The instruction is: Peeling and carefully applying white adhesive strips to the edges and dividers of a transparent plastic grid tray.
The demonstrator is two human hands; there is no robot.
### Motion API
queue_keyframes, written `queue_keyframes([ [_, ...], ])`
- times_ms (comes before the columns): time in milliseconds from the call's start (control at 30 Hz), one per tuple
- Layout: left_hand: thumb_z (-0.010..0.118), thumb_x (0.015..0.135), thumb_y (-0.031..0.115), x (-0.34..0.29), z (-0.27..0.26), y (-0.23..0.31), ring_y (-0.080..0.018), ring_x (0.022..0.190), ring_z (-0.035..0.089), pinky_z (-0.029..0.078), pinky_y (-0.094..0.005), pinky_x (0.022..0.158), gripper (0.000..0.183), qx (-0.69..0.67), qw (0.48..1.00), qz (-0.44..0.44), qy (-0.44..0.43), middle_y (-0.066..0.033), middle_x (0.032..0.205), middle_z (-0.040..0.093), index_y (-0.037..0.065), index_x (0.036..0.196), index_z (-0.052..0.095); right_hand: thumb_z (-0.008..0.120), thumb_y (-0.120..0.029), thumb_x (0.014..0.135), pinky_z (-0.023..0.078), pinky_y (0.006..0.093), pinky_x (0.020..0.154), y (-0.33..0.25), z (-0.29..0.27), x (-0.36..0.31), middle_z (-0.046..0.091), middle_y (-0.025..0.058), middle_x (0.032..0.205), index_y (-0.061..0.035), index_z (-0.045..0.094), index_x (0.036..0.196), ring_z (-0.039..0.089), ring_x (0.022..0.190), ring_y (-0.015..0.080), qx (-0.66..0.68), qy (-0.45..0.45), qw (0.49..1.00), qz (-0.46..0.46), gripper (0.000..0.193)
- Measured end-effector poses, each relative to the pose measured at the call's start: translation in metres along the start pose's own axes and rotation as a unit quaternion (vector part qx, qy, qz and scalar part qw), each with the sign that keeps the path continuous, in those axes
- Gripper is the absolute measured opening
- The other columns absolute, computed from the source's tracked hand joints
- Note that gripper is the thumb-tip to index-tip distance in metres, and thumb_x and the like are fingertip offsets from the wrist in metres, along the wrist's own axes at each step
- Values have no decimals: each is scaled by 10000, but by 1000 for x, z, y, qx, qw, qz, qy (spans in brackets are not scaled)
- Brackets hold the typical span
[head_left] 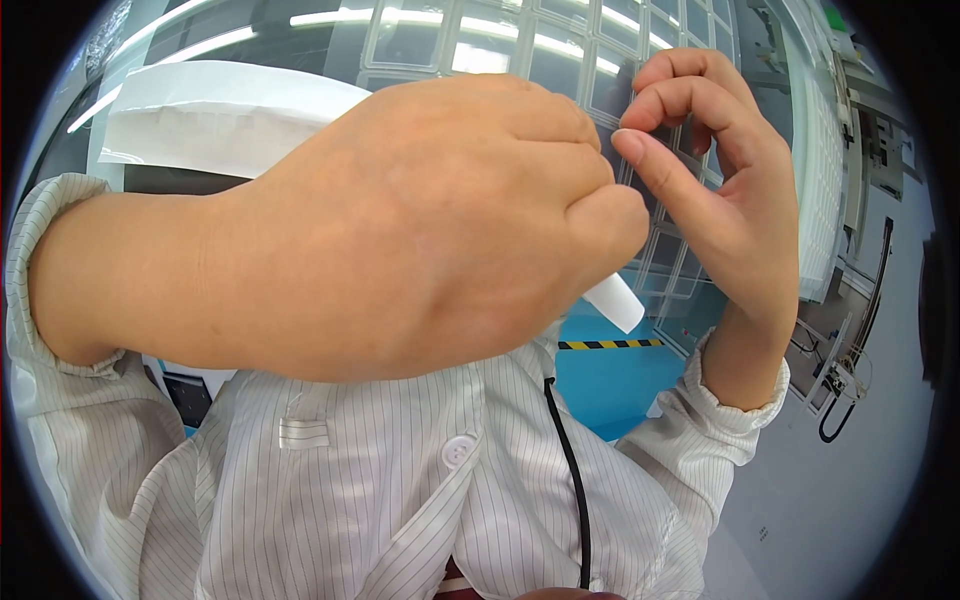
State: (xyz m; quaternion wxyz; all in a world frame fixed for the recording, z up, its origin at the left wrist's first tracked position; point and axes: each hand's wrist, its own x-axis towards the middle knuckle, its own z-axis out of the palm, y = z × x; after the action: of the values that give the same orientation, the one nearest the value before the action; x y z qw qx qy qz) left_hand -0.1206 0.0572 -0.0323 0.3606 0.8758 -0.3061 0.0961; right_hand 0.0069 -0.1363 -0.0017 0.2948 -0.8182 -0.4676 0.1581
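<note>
My left hand fills the middle of the view, back toward me, its fingers curled into a fist. From under its thumb side pokes the end of a white tapered piece, seemingly gripped in the fist; the rest of it is hidden. Just right of the fist is my right hand, fingers bent and thumb tip close to the index fingertip. Whether anything small sits in that pinch I cannot make out. Clear rectangular plastic trays lie in rows behind both hands.
A curved white sheet lies at the left, partly behind my left wrist. Below is a blue surface with a yellow-and-black striped tape. A black cord hangs down my striped coat. Equipment stands farther right.
</note>
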Motion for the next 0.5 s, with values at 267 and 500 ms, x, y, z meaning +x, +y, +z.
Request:
queue_keyframes([
  [267, 704, 643, -47, 1, 0, 0, -372, 999, 672, 572, -428, 853, 249, 8, 1000, 10, 9, -196, 1007, 687, -44, 866, 592, 728, -17, 811, 399, 237, 677, -3, 6, 2, 627, 43, 1059, -6, 656, 867, 532, 788, 91, -86, 35, 995, -29, 92],
  [500, 699, 648, -46, -3, -4, 0, -373, 994, 675, 575, -432, 860, 261, 22, 1000, 19, 7, -204, 1011, 683, -43, 882, 583, 679, -31, 899, 408, 207, 698, 9, 8, -2, 608, 40, 1086, 9, 645, 923, 518, 821, 71, 75, 37, 996, -1, 58],
])
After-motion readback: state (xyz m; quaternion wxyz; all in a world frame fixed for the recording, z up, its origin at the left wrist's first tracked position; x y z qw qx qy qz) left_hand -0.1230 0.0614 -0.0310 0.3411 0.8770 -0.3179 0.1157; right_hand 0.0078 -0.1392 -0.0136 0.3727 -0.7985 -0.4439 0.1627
